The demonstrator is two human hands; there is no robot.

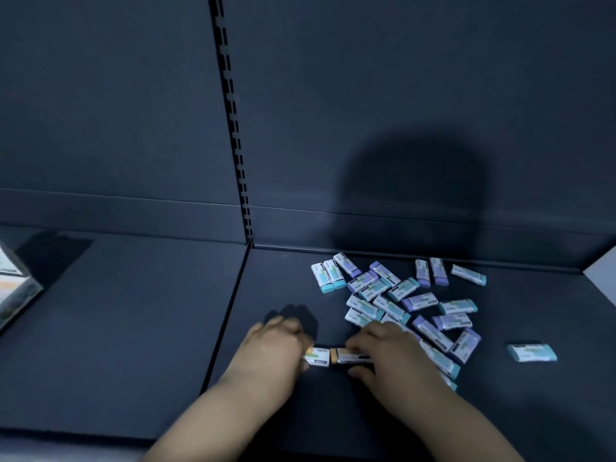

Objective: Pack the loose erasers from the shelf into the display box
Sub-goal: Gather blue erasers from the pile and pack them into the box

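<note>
Left hand (278, 341) clenched on orange-tipped eraser (318, 356), right hand (386, 348) fingers (361, 343) grasping second orange-tipped eraser (351, 356), ends touching, low on dark shelf (133, 328). Loose erasers (396, 295) heaped just right of hands; single one (532, 353) apart far right. Display box (13, 288) at left edge.

This looks like a shop aisle: a dark metal shelf (133, 328) backed by flat panels, with a slotted upright rail (233, 128) of the kind retail racking uses. Many identical wrapped erasers (393, 295) lie loose on it, and a printed display box (15, 288) stands at the left edge.
</note>
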